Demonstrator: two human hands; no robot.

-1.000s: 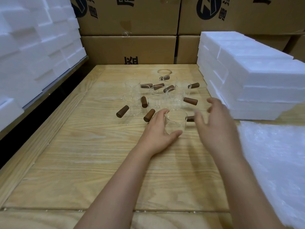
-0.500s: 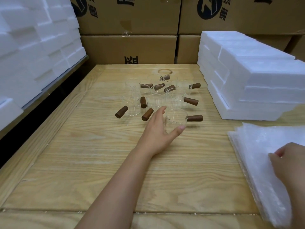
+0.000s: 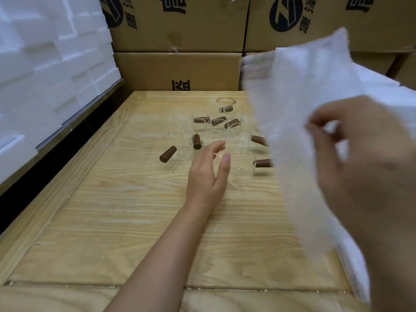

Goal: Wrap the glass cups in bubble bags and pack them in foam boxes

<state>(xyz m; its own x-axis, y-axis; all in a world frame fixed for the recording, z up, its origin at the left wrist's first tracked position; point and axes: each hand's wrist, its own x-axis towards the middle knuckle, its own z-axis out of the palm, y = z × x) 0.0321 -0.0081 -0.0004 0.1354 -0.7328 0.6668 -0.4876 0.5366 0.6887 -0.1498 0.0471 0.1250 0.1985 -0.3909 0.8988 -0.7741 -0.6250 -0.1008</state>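
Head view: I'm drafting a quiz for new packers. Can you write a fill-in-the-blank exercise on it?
The hand gripping the bubble bag is the person's ____ one.
The glass cups have handles coloured ____.
They stand on a table made of ____.
The printed boxes behind it are made of ____.
Missing words: right, brown, wood, cardboard.

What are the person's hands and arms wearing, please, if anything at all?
Nothing that shows. The left hand and left forearm are bare: no glove, sleeve, watch or ring. The right hand and what shows of its forearm are bare too, though motion blur hides fine detail.
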